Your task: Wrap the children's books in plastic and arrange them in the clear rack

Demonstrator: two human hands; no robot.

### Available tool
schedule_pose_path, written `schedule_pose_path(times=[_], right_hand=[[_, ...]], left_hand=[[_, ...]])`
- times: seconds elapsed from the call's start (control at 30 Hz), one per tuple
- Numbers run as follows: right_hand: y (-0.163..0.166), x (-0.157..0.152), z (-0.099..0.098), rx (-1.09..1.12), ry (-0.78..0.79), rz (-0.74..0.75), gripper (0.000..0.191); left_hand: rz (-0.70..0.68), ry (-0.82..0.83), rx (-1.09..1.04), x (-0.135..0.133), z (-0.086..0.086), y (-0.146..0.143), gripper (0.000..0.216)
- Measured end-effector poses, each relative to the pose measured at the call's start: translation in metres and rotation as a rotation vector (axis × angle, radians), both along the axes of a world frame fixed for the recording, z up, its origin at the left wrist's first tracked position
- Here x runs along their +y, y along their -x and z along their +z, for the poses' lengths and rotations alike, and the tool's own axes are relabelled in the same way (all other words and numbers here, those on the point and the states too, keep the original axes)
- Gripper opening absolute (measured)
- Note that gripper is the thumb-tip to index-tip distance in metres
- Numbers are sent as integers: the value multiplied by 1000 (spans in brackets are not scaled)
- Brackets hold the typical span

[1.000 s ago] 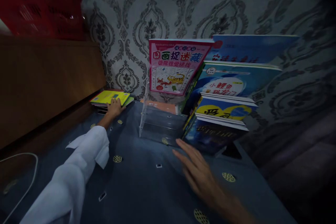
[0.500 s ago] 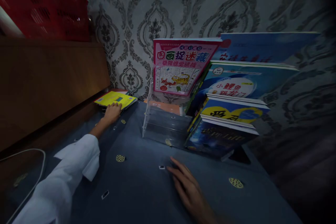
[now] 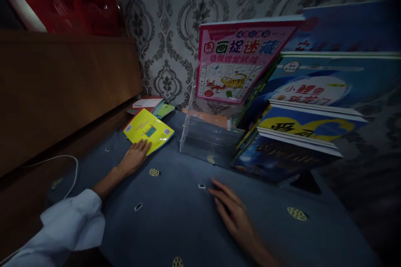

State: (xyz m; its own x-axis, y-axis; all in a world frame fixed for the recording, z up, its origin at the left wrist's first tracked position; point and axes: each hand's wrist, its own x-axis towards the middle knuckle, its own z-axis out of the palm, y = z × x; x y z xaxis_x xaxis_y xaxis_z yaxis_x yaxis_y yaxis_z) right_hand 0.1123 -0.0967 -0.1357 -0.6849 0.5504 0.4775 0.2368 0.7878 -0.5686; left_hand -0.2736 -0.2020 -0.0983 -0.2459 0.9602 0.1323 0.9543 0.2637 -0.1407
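Note:
My left hand (image 3: 135, 159) has its fingers over the near edge of a yellow book (image 3: 138, 126), which lies askew in front of a small pile of books (image 3: 149, 103). Its thumb is hidden. On the patterned dark tablecloth (image 3: 178, 200), my right hand (image 3: 236, 215) rests with fingers stretched and apart, holding nothing. Beyond it stands a clear acrylic book rack (image 3: 200, 137). A pink picture book (image 3: 230, 64) leans in the rack's upper left, and blue-covered books (image 3: 313, 81) fill the tiers to its right.
A wooden cabinet (image 3: 69, 87) borders the table on the left, with a red plastic basket (image 3: 90, 4) on top. A white cable (image 3: 77, 171) curves along the left side. Patterned wallpaper (image 3: 167, 41) covers the wall behind.
My left hand has pulled the yellow book off the pile towards me and turned it, uncovering the books beneath. My right hand stays on the cloth. The view has shifted, so the rack appears larger.

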Motion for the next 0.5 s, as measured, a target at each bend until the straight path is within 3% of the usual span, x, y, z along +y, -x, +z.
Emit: schedule_pose_path(times=[0.13, 0.33, 0.5], right_hand=[[2, 0, 3, 4, 13, 22, 32], [3, -1, 8, -19, 43, 32, 31], [4, -2, 5, 10, 49, 25, 31]], left_hand=[[-40, 59, 2, -22, 0, -18, 48], [-54, 116, 41, -32, 11, -40, 45], [-138, 127, 8, -61, 5, -54, 48]])
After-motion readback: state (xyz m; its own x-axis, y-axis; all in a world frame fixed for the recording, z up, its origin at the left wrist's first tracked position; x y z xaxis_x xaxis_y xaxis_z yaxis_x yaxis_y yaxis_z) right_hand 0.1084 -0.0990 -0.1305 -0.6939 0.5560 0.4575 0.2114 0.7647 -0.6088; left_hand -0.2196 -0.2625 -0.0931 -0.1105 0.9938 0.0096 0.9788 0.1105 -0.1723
